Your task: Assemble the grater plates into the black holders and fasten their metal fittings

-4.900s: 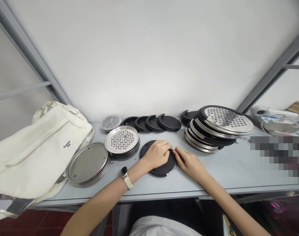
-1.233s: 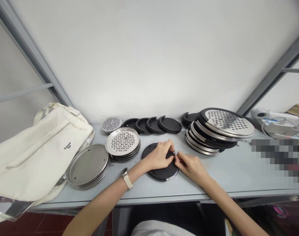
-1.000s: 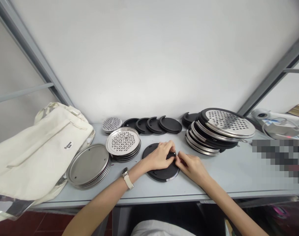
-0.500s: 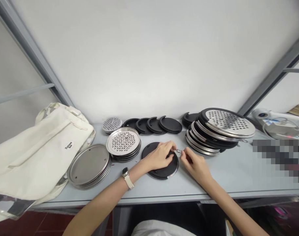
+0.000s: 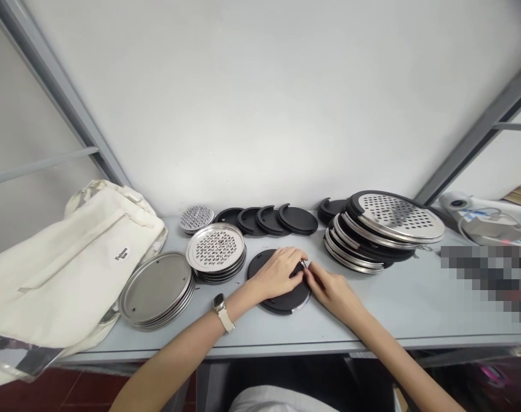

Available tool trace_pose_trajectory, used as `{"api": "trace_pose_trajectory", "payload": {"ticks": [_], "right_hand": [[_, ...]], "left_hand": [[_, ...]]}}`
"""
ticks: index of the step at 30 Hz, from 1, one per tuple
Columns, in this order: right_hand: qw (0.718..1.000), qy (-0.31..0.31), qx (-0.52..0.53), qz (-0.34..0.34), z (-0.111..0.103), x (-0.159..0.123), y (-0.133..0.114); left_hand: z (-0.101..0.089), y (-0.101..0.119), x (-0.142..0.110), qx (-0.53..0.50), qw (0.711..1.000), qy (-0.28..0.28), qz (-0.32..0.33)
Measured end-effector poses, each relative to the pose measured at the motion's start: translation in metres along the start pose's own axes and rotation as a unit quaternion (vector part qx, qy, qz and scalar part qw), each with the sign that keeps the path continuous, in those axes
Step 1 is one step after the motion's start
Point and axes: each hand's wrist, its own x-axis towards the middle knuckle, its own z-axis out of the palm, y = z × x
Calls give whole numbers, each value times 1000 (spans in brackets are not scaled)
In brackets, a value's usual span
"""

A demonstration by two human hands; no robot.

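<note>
A round black plastic holder (image 5: 281,303) lies flat on the table, a strip of silvery metal edge showing at its lower right. My left hand (image 5: 279,273) rests across it, fingers bent over its right side and holding it. At that same edge, my right hand (image 5: 335,290) pinches a small metal wire loop (image 5: 303,264) against the holder; most of the loop is hidden by fingers. Left of the holder stands a stack of round grater plates (image 5: 216,247). To the right is a tall stack of graters in black holders (image 5: 389,214), some with wire loops.
Several black holders (image 5: 297,219) overlap along the wall, beside small grater discs (image 5: 195,217). Plain metal plates (image 5: 157,286) are stacked at the left, next to a cream bag (image 5: 71,263). A white device with cables (image 5: 474,214) sits at the far right of the grey table (image 5: 329,332).
My right hand has moved left with the wire loop, bringing it to the holder's right edge. My left hand stays on the holder, its fingers now close to the right fingertips.
</note>
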Motion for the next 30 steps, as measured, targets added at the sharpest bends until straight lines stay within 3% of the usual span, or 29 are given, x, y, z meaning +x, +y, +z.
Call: {"api": "trace_pose_trajectory", "payload": {"ticks": [20,30], "right_hand": [[1000,8,1,0,-2,0,-2],[1000,-11,-2,-1,-2,0,-1]], "left_hand": [[3,-1,-1,-5,999,18,-34],[2,-1,0,16,999,25,-18]]}}
